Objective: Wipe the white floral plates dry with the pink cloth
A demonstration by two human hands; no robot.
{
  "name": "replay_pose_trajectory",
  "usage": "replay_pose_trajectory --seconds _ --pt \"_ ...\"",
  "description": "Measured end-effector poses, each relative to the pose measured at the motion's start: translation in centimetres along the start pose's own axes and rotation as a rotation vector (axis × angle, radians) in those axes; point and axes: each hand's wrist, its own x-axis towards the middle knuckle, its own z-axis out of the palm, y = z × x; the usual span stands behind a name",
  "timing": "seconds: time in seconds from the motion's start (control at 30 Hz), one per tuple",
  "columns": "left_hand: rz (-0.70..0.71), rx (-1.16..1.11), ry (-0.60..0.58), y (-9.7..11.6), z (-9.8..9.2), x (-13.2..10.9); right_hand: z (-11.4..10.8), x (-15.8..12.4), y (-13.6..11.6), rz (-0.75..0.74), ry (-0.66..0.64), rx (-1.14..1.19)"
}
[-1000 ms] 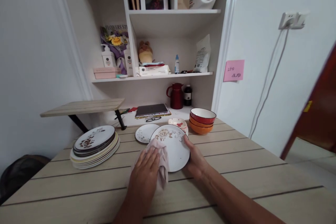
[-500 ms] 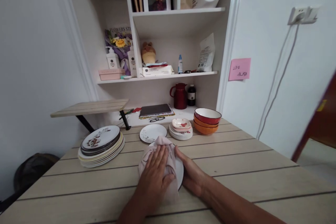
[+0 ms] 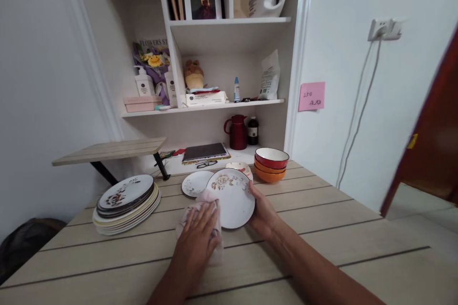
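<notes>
A white plate [image 3: 232,202] with a brown flower pattern and dark rim is tilted up above the table. My right hand [image 3: 264,209] grips it by its right edge, thumb at the front and the other fingers hidden behind. My left hand [image 3: 200,228] has a pale pink cloth [image 3: 215,252] under its fingers and palm, close by the plate's lower left edge. Behind them a second flowered plate [image 3: 195,184] lies flat on the table. Small pink-and-white dishes [image 3: 239,167] are partly covered by the held plate.
On the left stands a tall stack of plates [image 3: 125,202], near a low wooden riser [image 3: 110,150]. Red and orange bowls [image 3: 271,166] are stacked at the back right. Behind lie glasses [image 3: 206,164] and a laptop [image 3: 203,152]; a red jug [image 3: 238,132] stands by a dark bottle [image 3: 253,131].
The plate has been raised and tilted, so its flowered face shows. My left hand and the cloth have slid left off its middle. The view has turned slightly to the right.
</notes>
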Motion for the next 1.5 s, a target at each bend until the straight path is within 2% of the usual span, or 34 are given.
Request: replay_pose_trajectory --seconds 0.1,0.27,0.47,0.6,0.7,0.83,0.9,0.97,1.1,1.23,1.37,1.5 --pt "-0.052 0.035 0.079 -0.2 0.1 -0.3 0.2 -0.3 0.8 0.075 -0.059 -0.017" --pt "-0.082 -0.009 0.049 -0.2 -0.4 -0.4 0.8 -0.8 3.0 0.226 -0.092 -0.078" --pt "0.016 -0.080 0.051 0.7 -0.5 -0.1 1.5 -1.6 4.4 0.215 -0.147 -0.125" --pt "0.142 -0.107 -0.009 2.4 -0.8 0.2 1.3 -1.3 4.3 0.244 -0.197 -0.099" --pt "0.207 -0.152 -0.089 3.4 -1.4 0.4 0.9 -0.8 3.4 0.273 -0.146 -0.092" --pt "0.230 -0.217 -0.160 3.6 -1.9 0.5 0.6 -0.4 1.5 0.165 -0.125 -0.013" --pt "0.222 -0.217 -0.152 3.2 -1.8 0.5 0.7 -0.4 0.8 0.084 -0.133 0.012" --pt "0.208 -0.186 -0.124 2.7 -1.4 0.5 0.7 -0.6 0.5 0.072 -0.152 0.010" --pt "0.117 -0.099 -0.014 1.6 -0.8 0.4 1.1 -1.3 1.2 0.164 -0.163 -0.036" --pt "0.010 -0.073 0.078 1.0 -0.9 0.3 1.3 -1.7 2.7 0.221 -0.136 -0.115" --pt "-0.005 -0.109 0.073 1.1 -0.9 0.1 1.4 -1.7 4.0 0.242 -0.193 -0.108" --pt "0.072 -0.125 0.029 2.1 -0.7 0.2 1.4 -1.6 4.4 0.241 -0.197 -0.104"
